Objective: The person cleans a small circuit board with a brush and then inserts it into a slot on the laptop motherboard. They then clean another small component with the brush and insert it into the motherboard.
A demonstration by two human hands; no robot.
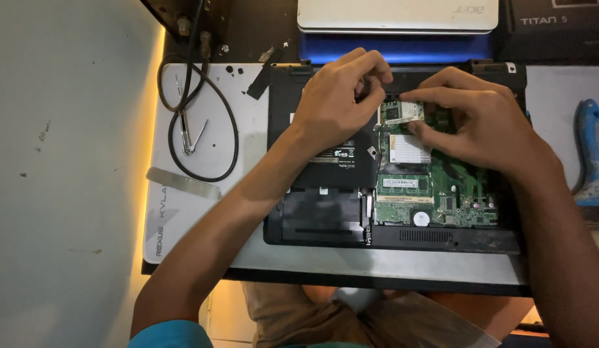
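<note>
One black laptop [325, 219] is lying bottom-up on a white mat [203, 212], its bay cover off. The open bay is holding one green mainboard [460, 193], one memory module [406, 185], one round coin cell [421, 219], one pale perforated square [409, 149] and one small card [400, 112] near the rear edge. A black drive [341, 161] is sitting in the bay to the left of the board, and below it one compartment [322, 216] is showing only its dark floor.

The left hand [335, 103] is resting over the drive, fingers curled together near the rear edge just left of the card; whether they are gripping anything cannot be told. The right hand [476, 122] is reaching in from the right, its thumb and forefinger pinching the right edge of the card, which is sitting tilted slightly over the board.

On the mat to the left are lying one looped black cable [212, 138], one pair of tweezers [187, 135] inside the loop, and one flat metal pry tool [182, 182]. Behind the laptop one closed silver laptop [396, 14] is sitting on a blue slab [396, 46]. At the right edge one blue object [592, 151] is partly in view
</note>
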